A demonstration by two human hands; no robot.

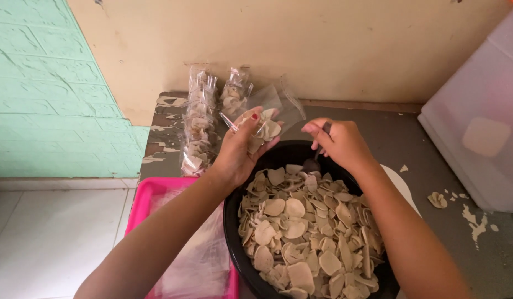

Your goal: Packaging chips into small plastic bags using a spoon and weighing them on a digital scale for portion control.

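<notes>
Filled bags (200, 124) stacked against wall, just left of left hand. Pink tray (141, 195) with plastic sheets (198, 260) under left forearm. White bin (480, 119) right of right hand. Crumbs (438, 199) near bin.

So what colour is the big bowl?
Black, seen in the head view: the bowl full of pale chips.

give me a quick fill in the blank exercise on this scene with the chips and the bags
1. The pale chips fill a round bowl coloured ____.
2. The left hand holds a clear ____ partly filled with chips.
3. The right hand grips the handle of a ____ over the bowl.
4. Left of the bowl sits a tray coloured ____.

Missing words: black; plastic bag; spoon; pink
</notes>
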